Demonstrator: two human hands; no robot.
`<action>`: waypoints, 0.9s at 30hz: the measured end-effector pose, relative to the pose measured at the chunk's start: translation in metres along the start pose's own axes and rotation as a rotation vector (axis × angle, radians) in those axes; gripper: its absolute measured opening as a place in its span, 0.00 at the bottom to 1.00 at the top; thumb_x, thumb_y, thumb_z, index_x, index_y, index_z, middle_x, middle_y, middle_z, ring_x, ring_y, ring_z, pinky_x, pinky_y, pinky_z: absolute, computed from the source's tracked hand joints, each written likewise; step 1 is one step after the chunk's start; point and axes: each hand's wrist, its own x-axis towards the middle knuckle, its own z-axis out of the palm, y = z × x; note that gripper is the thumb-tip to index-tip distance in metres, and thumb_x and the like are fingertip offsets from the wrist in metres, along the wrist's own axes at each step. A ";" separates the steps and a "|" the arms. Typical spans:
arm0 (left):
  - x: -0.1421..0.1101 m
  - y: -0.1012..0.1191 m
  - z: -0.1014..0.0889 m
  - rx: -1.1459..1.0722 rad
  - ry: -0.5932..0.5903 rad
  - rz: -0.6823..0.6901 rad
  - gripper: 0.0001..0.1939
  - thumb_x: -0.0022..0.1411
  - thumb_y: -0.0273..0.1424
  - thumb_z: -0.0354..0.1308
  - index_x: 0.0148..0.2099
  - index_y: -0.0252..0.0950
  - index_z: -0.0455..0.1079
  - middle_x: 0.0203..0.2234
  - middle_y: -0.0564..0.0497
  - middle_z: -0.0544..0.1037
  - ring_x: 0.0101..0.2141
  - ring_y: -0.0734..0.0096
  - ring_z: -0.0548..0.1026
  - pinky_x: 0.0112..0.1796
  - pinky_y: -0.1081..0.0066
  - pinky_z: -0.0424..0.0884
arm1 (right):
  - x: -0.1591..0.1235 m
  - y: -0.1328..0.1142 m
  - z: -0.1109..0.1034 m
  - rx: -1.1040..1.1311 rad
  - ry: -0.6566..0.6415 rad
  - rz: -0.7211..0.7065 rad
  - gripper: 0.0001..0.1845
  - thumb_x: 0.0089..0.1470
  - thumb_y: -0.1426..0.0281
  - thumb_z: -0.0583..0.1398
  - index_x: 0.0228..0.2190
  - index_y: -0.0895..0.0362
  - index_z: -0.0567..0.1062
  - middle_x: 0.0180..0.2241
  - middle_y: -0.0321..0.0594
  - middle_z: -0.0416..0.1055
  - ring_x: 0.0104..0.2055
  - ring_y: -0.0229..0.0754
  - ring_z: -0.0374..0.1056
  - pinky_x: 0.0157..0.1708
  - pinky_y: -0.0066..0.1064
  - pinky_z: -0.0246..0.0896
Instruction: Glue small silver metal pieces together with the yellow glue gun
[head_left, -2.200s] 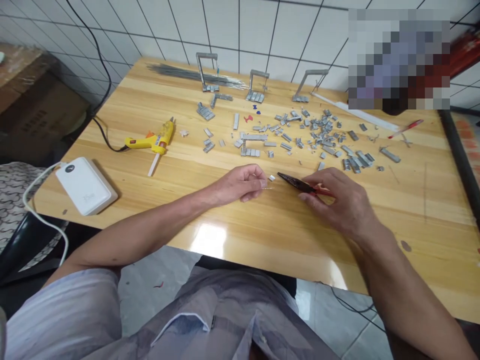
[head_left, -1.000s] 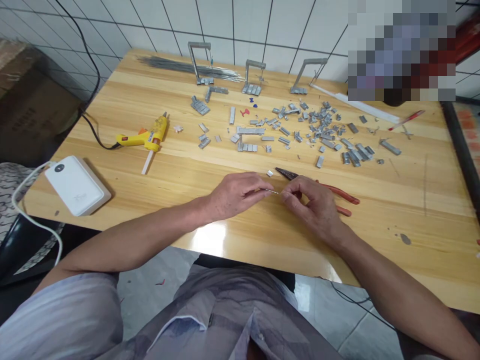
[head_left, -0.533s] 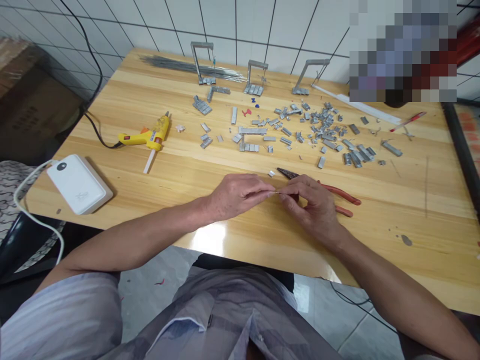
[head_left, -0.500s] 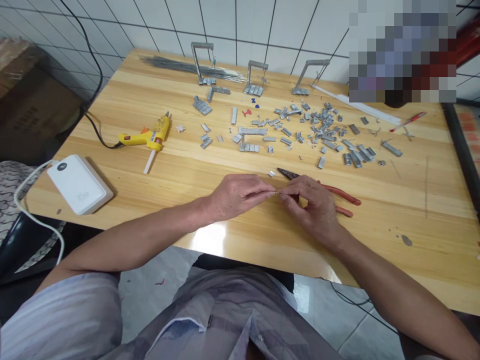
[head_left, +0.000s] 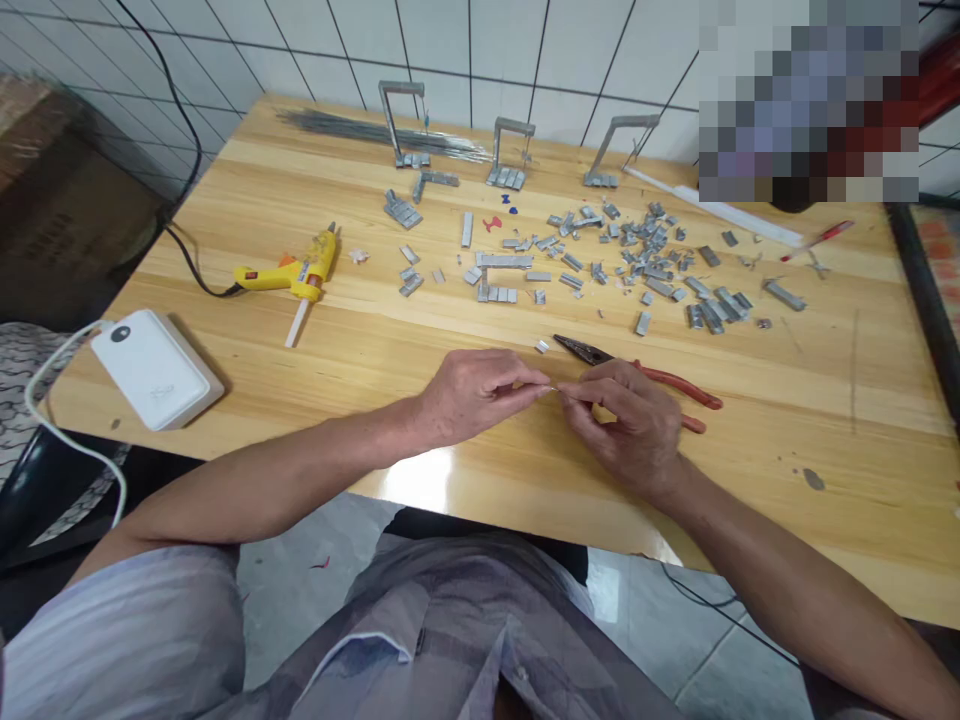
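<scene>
My left hand (head_left: 472,395) and my right hand (head_left: 626,420) meet fingertip to fingertip above the near part of the wooden table (head_left: 247,180). Both pinch a short thin wire (head_left: 553,389) that spans the small gap between them. Red-handled pliers (head_left: 645,375) lie on the table just behind my right hand, jaws pointing left. A single small staple block (head_left: 541,346) lies just beyond the fingertips.
Many grey staple blocks (head_left: 645,265) are scattered across the middle and right. Three upright staple frames (head_left: 510,150) stand at the back, beside a bundle of thin wires (head_left: 360,130). A yellow glue gun (head_left: 296,275) and a white power bank (head_left: 154,370) lie at left.
My right hand let the pliers down on the table and came left to pinch the wire that my left hand holds. Since then both hands have shifted only slightly.
</scene>
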 end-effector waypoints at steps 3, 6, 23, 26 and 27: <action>0.000 -0.001 0.002 -0.007 0.014 0.013 0.05 0.73 0.31 0.65 0.42 0.37 0.80 0.30 0.54 0.86 0.27 0.80 0.79 0.30 0.80 0.72 | -0.001 0.002 0.000 0.016 0.008 -0.011 0.07 0.63 0.76 0.64 0.37 0.53 0.82 0.30 0.38 0.78 0.28 0.38 0.73 0.26 0.29 0.67; 0.000 -0.003 0.002 -0.028 0.015 -0.002 0.05 0.73 0.32 0.65 0.42 0.37 0.80 0.30 0.53 0.85 0.26 0.80 0.78 0.30 0.79 0.72 | -0.001 0.002 0.000 0.028 0.004 -0.002 0.07 0.63 0.76 0.64 0.37 0.53 0.82 0.31 0.38 0.78 0.29 0.38 0.73 0.26 0.29 0.67; 0.001 -0.011 0.000 -0.100 -0.056 -0.030 0.05 0.74 0.29 0.63 0.44 0.36 0.81 0.32 0.51 0.86 0.32 0.75 0.82 0.35 0.76 0.76 | -0.001 0.011 -0.002 0.042 -0.072 0.046 0.07 0.65 0.75 0.64 0.42 0.52 0.80 0.35 0.42 0.78 0.34 0.42 0.75 0.30 0.35 0.73; 0.000 -0.011 0.000 -0.079 -0.058 -0.039 0.06 0.74 0.30 0.63 0.44 0.37 0.81 0.31 0.52 0.86 0.29 0.76 0.81 0.33 0.77 0.74 | -0.001 0.012 -0.001 -0.001 -0.070 0.040 0.08 0.64 0.73 0.67 0.45 0.51 0.79 0.39 0.45 0.78 0.38 0.45 0.77 0.34 0.37 0.75; -0.001 -0.011 0.001 -0.071 -0.068 -0.044 0.06 0.74 0.31 0.63 0.44 0.37 0.81 0.31 0.52 0.86 0.29 0.76 0.81 0.33 0.77 0.75 | -0.001 0.012 -0.001 -0.005 -0.065 0.022 0.08 0.64 0.73 0.67 0.44 0.51 0.79 0.38 0.45 0.78 0.38 0.45 0.77 0.34 0.37 0.75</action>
